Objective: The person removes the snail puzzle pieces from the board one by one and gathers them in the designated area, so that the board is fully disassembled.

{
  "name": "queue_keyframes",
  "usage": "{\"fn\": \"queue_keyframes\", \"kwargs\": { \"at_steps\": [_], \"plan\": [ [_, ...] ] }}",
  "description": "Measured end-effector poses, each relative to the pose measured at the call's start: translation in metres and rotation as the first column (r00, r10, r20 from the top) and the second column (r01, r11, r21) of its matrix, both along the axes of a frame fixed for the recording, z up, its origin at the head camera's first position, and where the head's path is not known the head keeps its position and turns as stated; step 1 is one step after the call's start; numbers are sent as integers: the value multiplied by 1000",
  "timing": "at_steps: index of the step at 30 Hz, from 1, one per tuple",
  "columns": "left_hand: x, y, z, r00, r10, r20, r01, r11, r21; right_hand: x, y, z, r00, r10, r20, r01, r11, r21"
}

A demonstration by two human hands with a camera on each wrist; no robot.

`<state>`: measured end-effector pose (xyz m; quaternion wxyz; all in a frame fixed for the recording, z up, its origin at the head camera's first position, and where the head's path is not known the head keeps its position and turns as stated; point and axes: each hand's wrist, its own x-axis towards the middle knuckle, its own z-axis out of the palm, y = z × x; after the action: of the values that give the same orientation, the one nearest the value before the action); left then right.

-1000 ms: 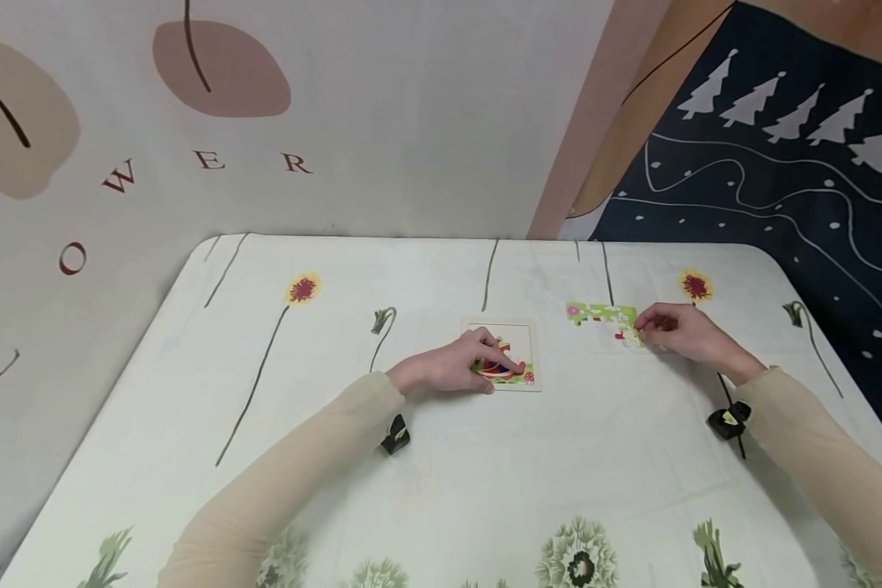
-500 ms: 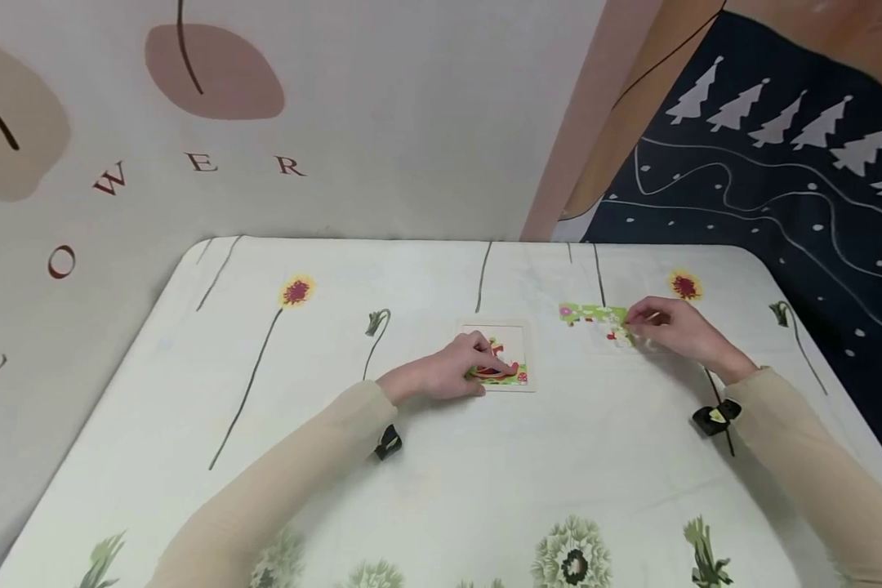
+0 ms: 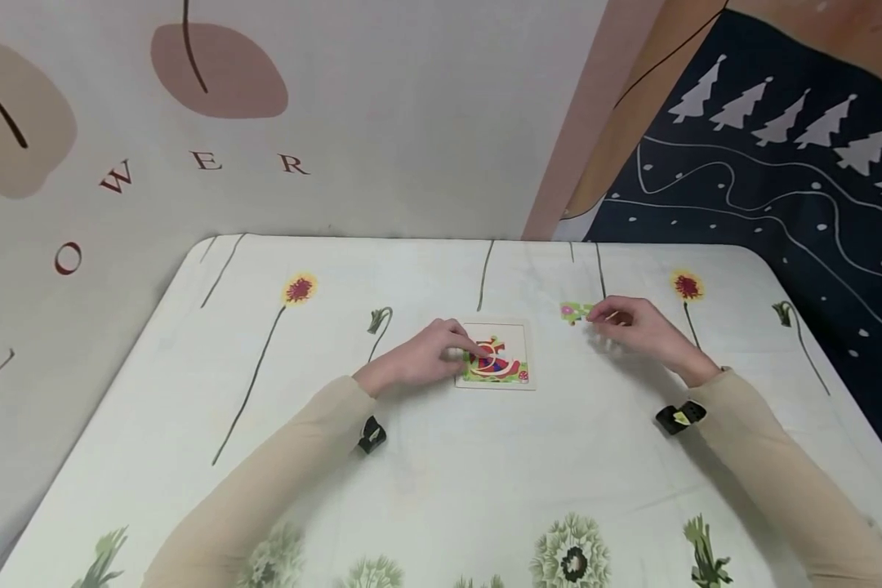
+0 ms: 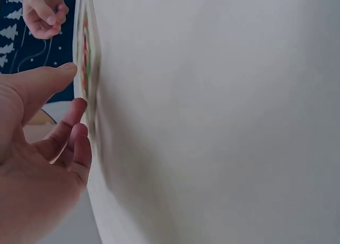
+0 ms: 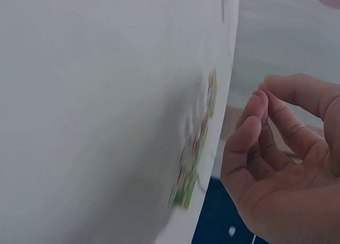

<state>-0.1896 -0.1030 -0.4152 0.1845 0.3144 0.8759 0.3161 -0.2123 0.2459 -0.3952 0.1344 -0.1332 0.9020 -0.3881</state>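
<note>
A small square puzzle board (image 3: 531,359) with a pale rim lies mid-table. Colourful pieces fill its lower part, and its upper part shows bare. My left hand (image 3: 429,355) is at the board's left side, index finger extended over the picture. In the left wrist view, the thumb and fingers of that hand stand apart with nothing between them. My right hand (image 3: 639,331) hovers over loose green puzzle pieces (image 3: 575,311), thumb and index fingertips together. It seems to pinch a small puzzle piece, almost wholly hidden by the fingers. The hand covers most of the loose pieces in the head view.
A white flower-printed cloth (image 3: 485,474) covers the table, which meets a pale wall (image 3: 412,122) at the back. A dark tree-patterned hanging (image 3: 764,180) borders the right side. Black wrist cameras (image 3: 680,417) hang under both wrists.
My left hand has drawn back leftward, uncovering more of the board's picture. My right hand has moved left from the right end of the loose pieces, fingertips still together.
</note>
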Motion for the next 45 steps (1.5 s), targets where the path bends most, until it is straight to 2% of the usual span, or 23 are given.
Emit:
{"fn": "queue_keyframes", "kwargs": {
  "at_steps": [8,17,27,32,38,45],
  "plan": [
    [-4,-5,-6,999,20,48,-21,1000,22,-1,-21,-10,997,66,-25,-68,994,-85],
    [-11,-8,-7,989,21,144,-30,998,61,-3,-40,-15,992,121,-24,-123,989,-86],
    [-14,-8,-7,989,-11,146,1,997,73,-5,-67,-17,979,204,18,-201,975,-97],
    [-16,-8,-9,990,-19,143,9,998,69,-7,-81,-17,968,247,36,-245,967,-64],
    [-18,-8,-10,989,-25,143,15,997,70,-7,-95,-19,960,262,98,-260,965,-31],
    [-16,-7,-10,987,-25,156,13,997,77,-4,-105,-20,956,280,89,-280,960,-19]
  ]
}}
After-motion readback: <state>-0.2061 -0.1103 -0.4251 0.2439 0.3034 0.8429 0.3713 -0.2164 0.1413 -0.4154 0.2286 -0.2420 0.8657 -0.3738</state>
